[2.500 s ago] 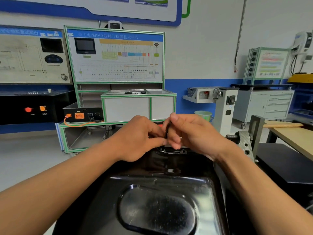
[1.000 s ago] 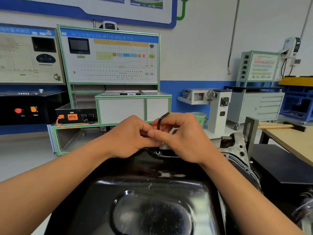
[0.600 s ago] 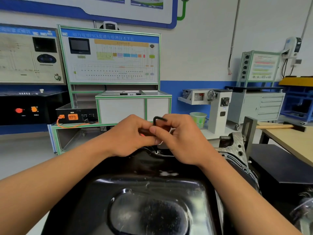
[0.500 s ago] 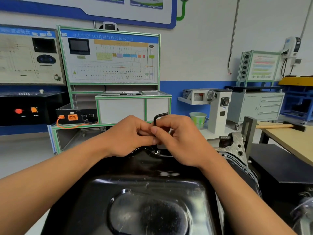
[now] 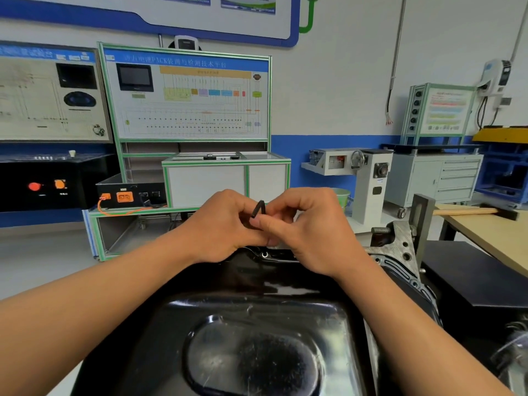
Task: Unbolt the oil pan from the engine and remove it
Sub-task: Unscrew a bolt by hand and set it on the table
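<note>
The black oil pan [image 5: 257,332] was seen seated on the engine [image 5: 400,252], while a hex key [image 5: 257,209] was pinched by left hand [image 5: 225,227] and right hand [image 5: 308,230] above a far-edge bolt [image 5: 265,254], so unbolting was judged unfinished.

Blue header of the green-framed training panel [image 5: 185,95]: Chinese title containing "PACK"; other lettering too blurred to read.

Training workshop: wiring-diagram panel [image 5: 185,95], tool cabinet [image 5: 440,178].
</note>
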`<state>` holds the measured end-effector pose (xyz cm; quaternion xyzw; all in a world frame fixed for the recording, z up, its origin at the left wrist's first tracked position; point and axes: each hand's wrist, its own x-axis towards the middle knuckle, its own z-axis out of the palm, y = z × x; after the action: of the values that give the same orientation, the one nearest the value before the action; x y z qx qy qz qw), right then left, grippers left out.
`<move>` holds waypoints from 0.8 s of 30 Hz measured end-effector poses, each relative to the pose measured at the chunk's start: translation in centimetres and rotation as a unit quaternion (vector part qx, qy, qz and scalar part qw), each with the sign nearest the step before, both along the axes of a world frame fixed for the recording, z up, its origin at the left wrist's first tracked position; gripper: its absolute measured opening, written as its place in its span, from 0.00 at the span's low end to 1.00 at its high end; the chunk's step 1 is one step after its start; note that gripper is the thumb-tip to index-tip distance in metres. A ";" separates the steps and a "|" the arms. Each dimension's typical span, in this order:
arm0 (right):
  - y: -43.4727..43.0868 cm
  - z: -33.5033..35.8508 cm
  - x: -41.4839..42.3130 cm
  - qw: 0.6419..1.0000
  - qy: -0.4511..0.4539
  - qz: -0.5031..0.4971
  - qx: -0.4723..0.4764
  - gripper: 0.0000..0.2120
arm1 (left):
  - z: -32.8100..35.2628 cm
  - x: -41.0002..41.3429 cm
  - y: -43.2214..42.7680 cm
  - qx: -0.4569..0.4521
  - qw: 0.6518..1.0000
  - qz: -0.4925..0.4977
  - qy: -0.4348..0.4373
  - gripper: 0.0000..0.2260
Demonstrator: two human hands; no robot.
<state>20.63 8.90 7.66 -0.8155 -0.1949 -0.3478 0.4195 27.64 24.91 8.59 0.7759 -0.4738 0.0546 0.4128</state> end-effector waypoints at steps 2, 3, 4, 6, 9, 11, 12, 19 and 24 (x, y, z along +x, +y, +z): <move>-0.1 0.0 0.0 1.000 0.003 0.006 -0.003 0.06 | 0.0 0.0 0.0 -0.004 1.000 0.004 0.005 0.13; -0.1 0.0 0.0 1.000 0.009 0.007 -0.011 0.06 | 0.1 0.0 0.0 -0.002 1.000 0.006 0.017 0.09; -0.2 0.0 0.1 1.000 0.017 0.008 -0.021 0.07 | 0.1 0.0 0.2 0.006 0.999 0.000 0.031 0.07; -0.3 -0.1 0.1 0.999 0.032 0.006 -0.038 0.08 | 0.1 0.0 0.5 0.021 0.998 -0.024 0.062 0.08; -0.3 -0.1 0.3 0.998 0.035 0.008 -0.046 0.07 | 0.1 0.1 0.6 0.024 0.996 -0.024 0.079 0.07; -0.3 -0.1 0.4 0.999 0.020 0.012 -0.035 0.07 | 0.2 0.0 0.4 0.018 0.998 -0.003 0.068 0.07; -0.2 0.0 0.4 0.999 0.014 0.016 -0.027 0.06 | 0.1 0.2 0.3 0.016 0.998 0.008 0.054 0.09; -0.2 0.0 0.5 0.999 -0.008 -0.035 0.016 0.06 | -0.2 0.6 -0.4 -0.025 0.996 0.081 0.042 0.19; 0.0 -0.1 0.3 1.000 -0.003 -0.014 0.012 0.07 | -0.3 0.6 -0.3 -0.008 0.999 0.037 0.008 0.18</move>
<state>20.97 8.94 7.58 -0.8119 -0.1802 -0.3589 0.4236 28.26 24.59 8.29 0.7900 -0.4408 0.0680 0.4208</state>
